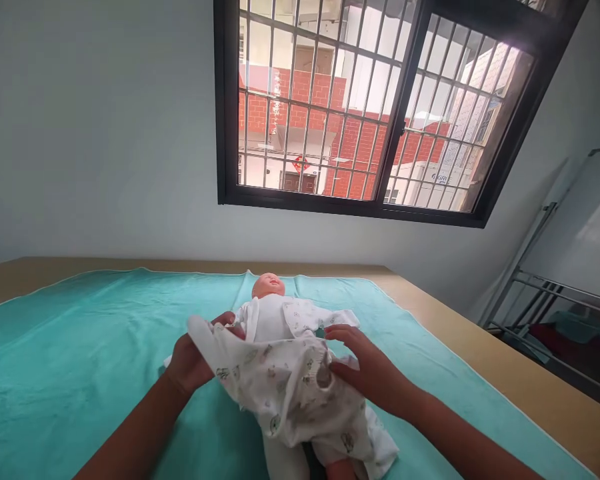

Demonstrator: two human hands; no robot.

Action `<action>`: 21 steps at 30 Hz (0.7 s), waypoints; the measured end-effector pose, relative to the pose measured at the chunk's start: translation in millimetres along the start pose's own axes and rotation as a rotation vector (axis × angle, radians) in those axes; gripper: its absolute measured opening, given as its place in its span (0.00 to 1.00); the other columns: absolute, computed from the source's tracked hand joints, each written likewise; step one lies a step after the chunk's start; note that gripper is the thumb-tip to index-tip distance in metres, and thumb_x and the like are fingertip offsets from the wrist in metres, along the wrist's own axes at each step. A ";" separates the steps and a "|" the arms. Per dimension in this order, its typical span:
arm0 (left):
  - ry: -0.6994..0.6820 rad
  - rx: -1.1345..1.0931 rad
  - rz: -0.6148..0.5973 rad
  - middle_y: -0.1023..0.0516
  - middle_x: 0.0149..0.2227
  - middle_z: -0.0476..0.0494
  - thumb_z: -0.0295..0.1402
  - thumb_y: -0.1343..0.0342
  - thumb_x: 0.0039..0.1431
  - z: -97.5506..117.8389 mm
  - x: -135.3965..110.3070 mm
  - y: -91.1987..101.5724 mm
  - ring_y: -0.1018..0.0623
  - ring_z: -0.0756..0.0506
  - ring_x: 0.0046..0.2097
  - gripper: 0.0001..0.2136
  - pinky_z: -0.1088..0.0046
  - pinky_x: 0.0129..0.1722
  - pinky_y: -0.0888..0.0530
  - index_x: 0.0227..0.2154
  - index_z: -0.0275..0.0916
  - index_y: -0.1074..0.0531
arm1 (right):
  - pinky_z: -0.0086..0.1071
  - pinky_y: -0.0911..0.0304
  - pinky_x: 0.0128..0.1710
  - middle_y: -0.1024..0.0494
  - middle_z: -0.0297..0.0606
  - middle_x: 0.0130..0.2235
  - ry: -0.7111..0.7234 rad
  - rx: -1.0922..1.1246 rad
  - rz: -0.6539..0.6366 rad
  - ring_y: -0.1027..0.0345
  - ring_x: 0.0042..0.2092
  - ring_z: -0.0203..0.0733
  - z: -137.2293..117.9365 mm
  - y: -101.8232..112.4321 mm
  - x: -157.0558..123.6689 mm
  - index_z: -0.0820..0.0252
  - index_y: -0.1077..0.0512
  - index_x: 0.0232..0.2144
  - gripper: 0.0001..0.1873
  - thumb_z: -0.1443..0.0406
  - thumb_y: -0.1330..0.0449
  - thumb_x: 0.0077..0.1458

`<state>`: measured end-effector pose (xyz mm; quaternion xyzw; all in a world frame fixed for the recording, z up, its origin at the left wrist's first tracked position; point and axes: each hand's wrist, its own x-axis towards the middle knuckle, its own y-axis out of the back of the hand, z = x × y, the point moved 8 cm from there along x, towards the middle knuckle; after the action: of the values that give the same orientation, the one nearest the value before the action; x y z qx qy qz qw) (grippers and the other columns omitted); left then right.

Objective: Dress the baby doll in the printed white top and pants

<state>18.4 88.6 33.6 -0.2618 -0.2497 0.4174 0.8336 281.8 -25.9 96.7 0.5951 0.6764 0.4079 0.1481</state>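
Head: garment (285, 387) over doll (275, 313), teal towel (80, 347)

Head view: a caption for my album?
Left hand grips, right hand touches a white garment on a doll over teal blanket.

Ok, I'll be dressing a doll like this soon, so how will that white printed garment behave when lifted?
Probably floppy: the garment drapes and wrinkles where the left hand lifts its edge. Likely light, since that grip alone holds up the flap. It may snag rather than slide: it bunches under the right hand over the doll.
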 end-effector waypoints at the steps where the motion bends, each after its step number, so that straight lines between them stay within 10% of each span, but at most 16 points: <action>1: 0.055 -0.060 -0.068 0.21 0.32 0.40 0.40 0.40 0.50 -3.2 -0.6 0.6 0.21 0.39 0.34 0.13 0.63 0.35 0.23 0.36 0.37 0.26 | 0.42 0.39 0.56 0.31 0.37 0.55 0.006 -0.015 -0.031 0.38 0.56 0.46 9.6 -7.4 1.0 0.48 0.31 0.50 0.18 0.59 0.39 0.56; 6: 0.101 -0.062 -0.210 0.22 0.28 0.40 0.37 0.40 0.51 -3.8 -6.7 10.4 0.21 0.42 0.29 0.14 0.70 0.29 0.24 0.38 0.34 0.26 | 0.42 0.37 0.54 0.32 0.41 0.55 0.120 -0.158 -0.094 0.37 0.54 0.47 22.5 -22.1 -11.3 0.49 0.33 0.53 0.24 0.58 0.36 0.55; 10: 0.023 -0.092 0.017 0.22 0.29 0.42 0.31 0.41 0.51 7.0 -8.5 41.2 0.21 0.43 0.30 0.16 0.65 0.33 0.22 0.44 0.36 0.25 | 0.44 0.37 0.52 0.32 0.43 0.55 0.286 -0.360 -0.113 0.38 0.54 0.49 2.8 -14.4 -34.9 0.51 0.31 0.51 0.25 0.56 0.33 0.51; 15: -0.196 -0.098 0.292 0.25 0.53 0.36 0.21 0.46 0.46 29.0 -2.4 65.5 0.24 0.35 0.52 0.26 0.46 0.53 0.28 0.51 0.40 0.29 | 0.48 0.40 0.55 0.31 0.42 0.55 0.450 -0.551 -0.150 0.39 0.56 0.51 -11.7 -13.7 -55.7 0.52 0.29 0.46 0.14 0.64 0.37 0.56; 18: -0.234 0.099 0.309 0.28 0.57 0.36 0.22 0.45 0.48 37.4 6.6 40.9 0.29 0.35 0.58 0.22 0.48 0.58 0.32 0.48 0.39 0.27 | 0.46 0.41 0.54 0.26 0.40 0.49 0.457 -0.490 -0.089 0.38 0.54 0.47 -23.5 -6.7 -54.2 0.56 0.29 0.37 0.09 0.74 0.45 0.59; 21: -0.169 0.482 0.160 0.27 0.55 0.35 0.32 0.41 0.55 29.3 10.6 -31.6 0.30 0.33 0.59 0.15 0.53 0.59 0.34 0.46 0.37 0.24 | 0.40 0.38 0.51 0.25 0.38 0.44 0.406 -0.196 -0.014 0.37 0.52 0.44 -45.7 10.4 -44.3 0.56 0.31 0.35 0.05 0.72 0.43 0.58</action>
<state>23.3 87.8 77.7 -0.0387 -0.1904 0.5498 0.8124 268.5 -84.5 120.1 0.4790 0.6536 0.5819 0.0687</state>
